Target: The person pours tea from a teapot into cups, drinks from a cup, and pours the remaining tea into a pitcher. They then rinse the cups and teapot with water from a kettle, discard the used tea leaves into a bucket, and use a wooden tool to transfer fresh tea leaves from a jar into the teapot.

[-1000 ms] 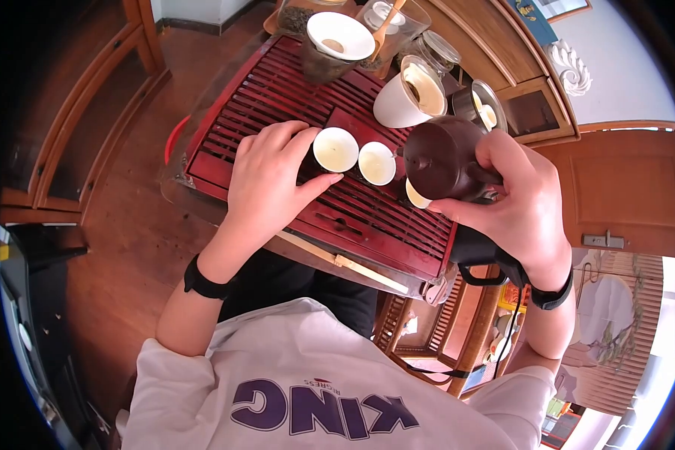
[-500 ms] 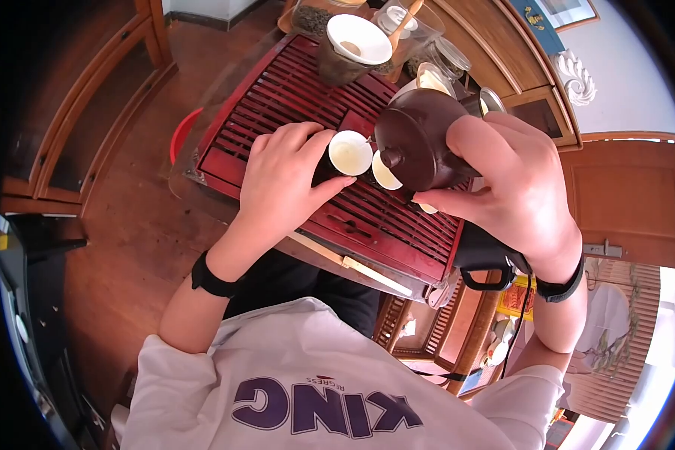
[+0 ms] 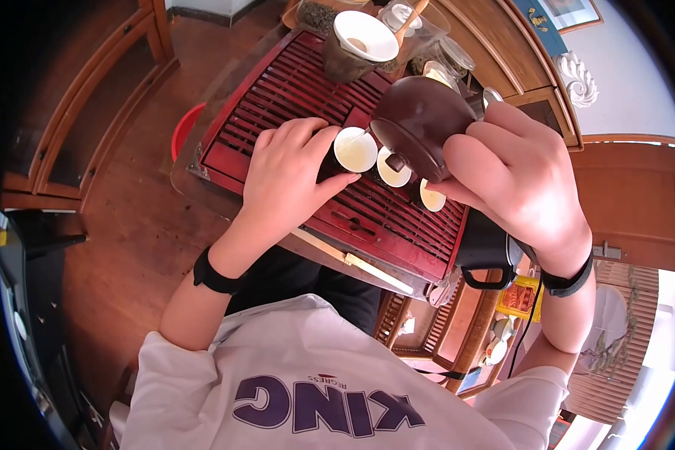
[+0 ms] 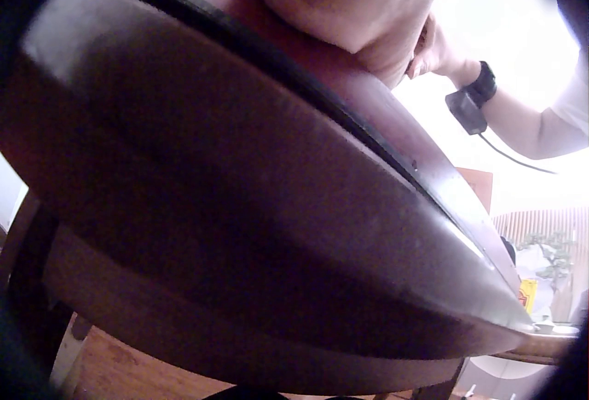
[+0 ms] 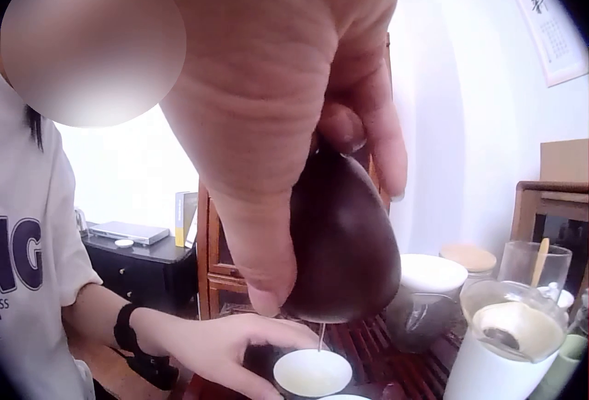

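My right hand [image 3: 516,176] grips a dark brown teapot [image 3: 420,112] at its handle side and holds it tilted above the tea tray. From the teapot a thin stream of tea [image 5: 320,337] falls into the leftmost of three small teacups, white inside. Thumb and forefinger of my left hand [image 3: 286,169] are around this leftmost teacup [image 3: 355,154], the thumb at its near side. Pale tea shows in it, in the middle teacup [image 3: 394,171] and in the right teacup [image 3: 432,197]. In the left wrist view, the tray's side hides the cups.
The slatted red tea tray [image 3: 270,97] lies under the cups. A strainer with white rim [image 3: 365,36] sits on its far part. Past the teapot stands a white pitcher [image 5: 488,363]. A black kettle [image 3: 487,251] is right of the tray, light wooden tongs [image 3: 352,261] along the near edge.
The teapot has moved left and tilted further, its stream shifting from the middle and right cups' area to the leftmost cup. The right teacup shows more. My left hand stays at its cup.
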The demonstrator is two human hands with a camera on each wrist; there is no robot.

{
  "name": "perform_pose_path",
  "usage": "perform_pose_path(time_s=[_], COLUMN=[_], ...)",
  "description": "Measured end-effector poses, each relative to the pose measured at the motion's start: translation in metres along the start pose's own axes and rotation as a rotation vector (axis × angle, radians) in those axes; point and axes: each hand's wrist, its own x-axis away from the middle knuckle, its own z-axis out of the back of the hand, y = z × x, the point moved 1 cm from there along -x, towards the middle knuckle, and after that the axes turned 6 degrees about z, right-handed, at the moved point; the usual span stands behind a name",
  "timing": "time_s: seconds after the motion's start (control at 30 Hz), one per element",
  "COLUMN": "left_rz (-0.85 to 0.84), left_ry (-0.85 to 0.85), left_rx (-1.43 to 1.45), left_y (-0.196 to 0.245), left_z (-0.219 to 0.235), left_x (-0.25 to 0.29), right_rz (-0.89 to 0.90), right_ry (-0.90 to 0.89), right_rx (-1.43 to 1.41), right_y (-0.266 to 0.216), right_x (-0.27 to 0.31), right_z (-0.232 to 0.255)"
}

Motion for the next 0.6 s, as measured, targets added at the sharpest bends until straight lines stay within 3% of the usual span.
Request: perform_pose_path(time_s=[0.6], left_rz=[-0.025], left_ry=[0.023], left_rx=[-0.026], left_y=[-0.003], left_z=[-0.004], left_x=[0.001], right_rz=[0.099], right_ry=[-0.019], right_rx=[0.112], right_y=[-0.001], right_x=[0.014], right_z=[0.020])
